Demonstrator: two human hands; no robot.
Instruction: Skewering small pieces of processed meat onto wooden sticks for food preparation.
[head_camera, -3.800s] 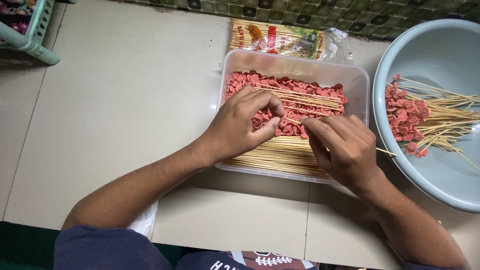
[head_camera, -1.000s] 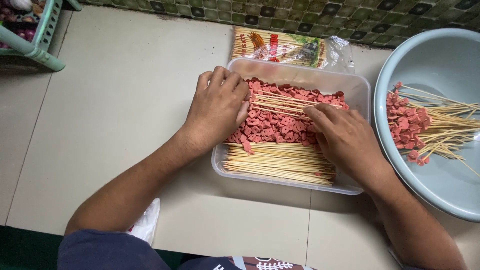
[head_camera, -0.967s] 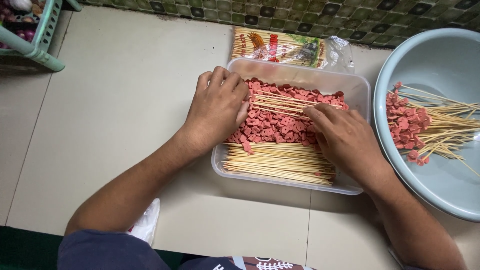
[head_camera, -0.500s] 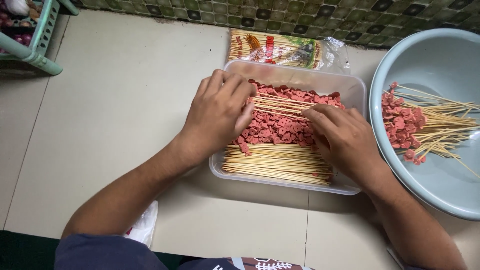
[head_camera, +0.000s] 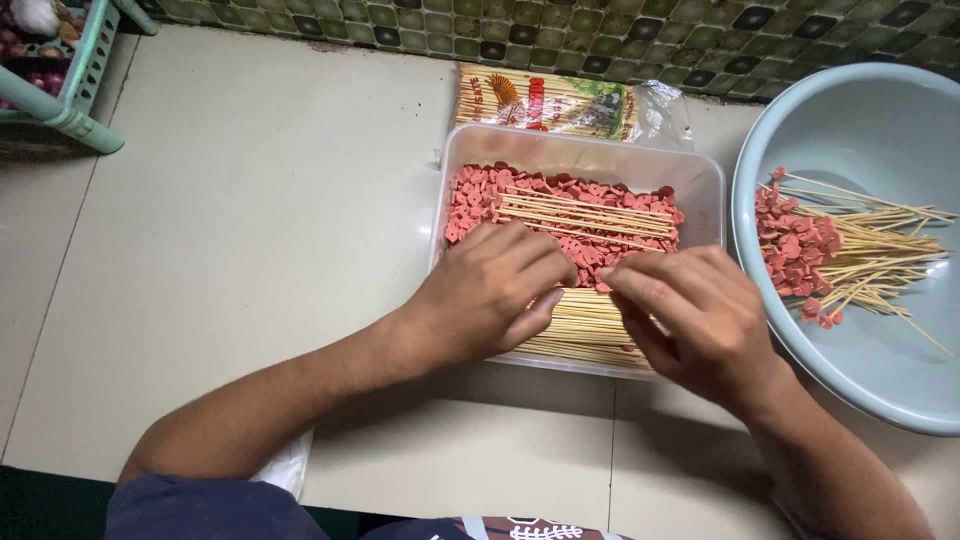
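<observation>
I had both hands over the clear plastic container (head_camera: 455, 150) that sat on the tiled floor (head_camera: 250, 220). My left hand (head_camera: 485, 295) lay on the near half of the container with its fingers curled in and its thumb pressed toward the forefinger; whatever it pinched was too small for me to make out, so I cannot tell whether it held anything. My right hand (head_camera: 690, 320) was just beside it, fingertips nearly meeting those of the left, fingers bent and close together; I cannot tell whether they gripped a skewer or a piece.

Inside the container, small red sausage slices (head_camera: 600, 215) covered the far half, with a few loose bamboo skewers (head_camera: 590, 212) lying across them. A thick bundle of bare skewers (head_camera: 585, 325) lay along the near wall, partly under my hands.

To the right, touching the container's corner or just beside it, was a pale blue basin (head_camera: 900, 390). In it lay finished skewers (head_camera: 840, 255), each threaded with red slices at one end, the sticks fanning out toward the right.

Behind the container, against the green tiled wall (head_camera: 600, 40), lay a printed packet of skewers (head_camera: 545, 100) in clear wrapping. At the far left corner stood part of a green plastic rack (head_camera: 70, 110).
</observation>
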